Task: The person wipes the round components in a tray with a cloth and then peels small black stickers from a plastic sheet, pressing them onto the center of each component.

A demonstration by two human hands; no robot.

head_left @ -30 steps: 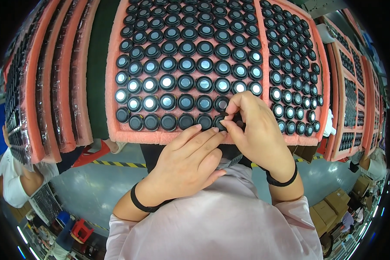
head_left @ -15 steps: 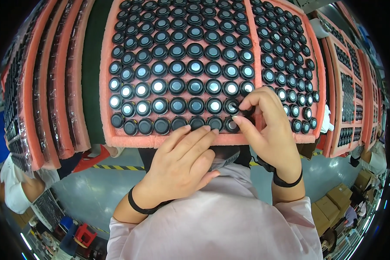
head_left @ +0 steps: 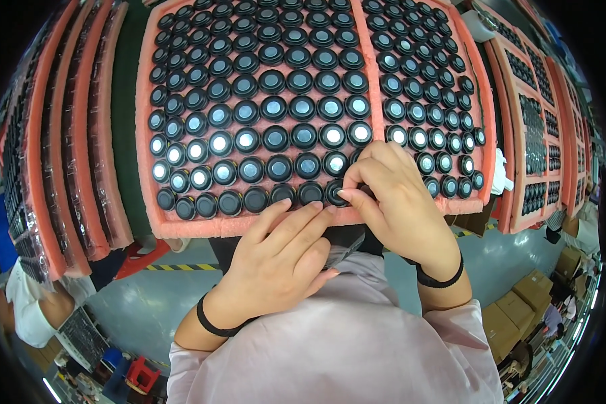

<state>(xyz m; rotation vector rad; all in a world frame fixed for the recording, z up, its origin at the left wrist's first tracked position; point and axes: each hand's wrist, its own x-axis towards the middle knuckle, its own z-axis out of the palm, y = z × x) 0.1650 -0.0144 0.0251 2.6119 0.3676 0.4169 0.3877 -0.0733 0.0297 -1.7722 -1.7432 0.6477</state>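
A pink foam tray (head_left: 236, 226) before me holds rows of round black parts (head_left: 274, 108), most with a silver disc in the centre. Those along the front row look darker on top. My right hand (head_left: 400, 202) reaches over the front rows, thumb and forefinger pinched at the rim of a front-row black part (head_left: 334, 194); whatever sits between the fingertips is too small to make out. My left hand (head_left: 276, 252) rests with its fingertips on the tray's front edge, fingers curled. A clear plastic sheet (head_left: 352, 249) sticks out from under it, near the thumb.
Upright pink foam trays (head_left: 99, 135) wrapped in clear film stand at the left. More filled foam trays (head_left: 526, 128) lie to the right. Cardboard boxes (head_left: 518, 310) are on the floor at lower right, a red stool (head_left: 141, 374) at lower left. A person's arm (head_left: 54, 303) shows at left.
My right hand has moved left and nearer, from the second row to a front-row part. The tray sits further left in view. The clear sheet under my left hand has tilted.
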